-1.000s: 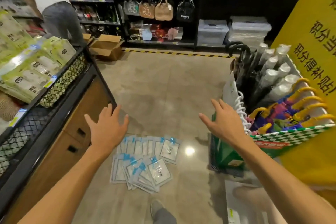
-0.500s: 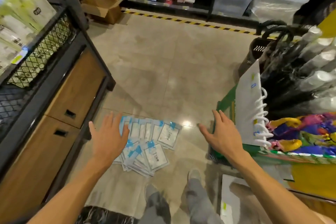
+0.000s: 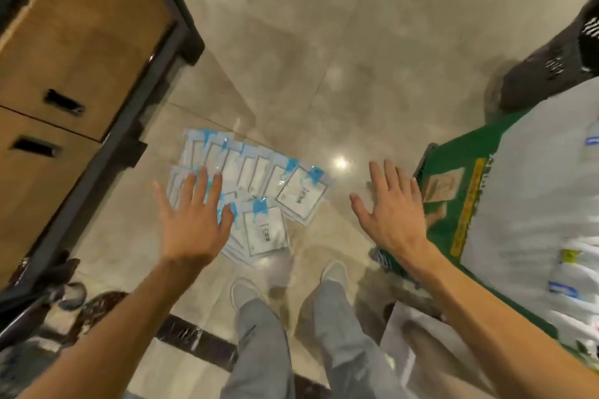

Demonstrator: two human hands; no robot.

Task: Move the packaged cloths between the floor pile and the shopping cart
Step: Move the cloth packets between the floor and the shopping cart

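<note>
**A:** Looking straight down — the packaged cloths (image 3: 256,191) lie fanned out on the tiled floor (image 3: 340,52), overlapping like a dealt hand of cards, just ahead of the person's shoes (image 3: 246,293).

**B:** And both hands are empty. The left hand (image 3: 194,220) hangs over the near-left edge of the pile, fingers spread wide, holding nothing. I can't tell whether it touches the packets.

**A:** The right hand (image 3: 393,214) is spread the same way, to the right of the pile and clear of it, right by the green side of the cart (image 3: 453,204).

**B:** The wooden cabinet (image 3: 74,52) sits to the left of the pile, close by.

**A:** So nothing lifted yet, I'd say. What could spoil the pickup?

**B:** Those wrappers look slick, and they overlap loosely — a one-handed scoop from the edge could slide the top ones off and scatter the fan across that glossy tile.

**A:** Flat packets on a hard floor, too; fingertips may skid over them rather than get under.

**B:** And the shoes are close. One step forward lands on the nearest packets.
</note>
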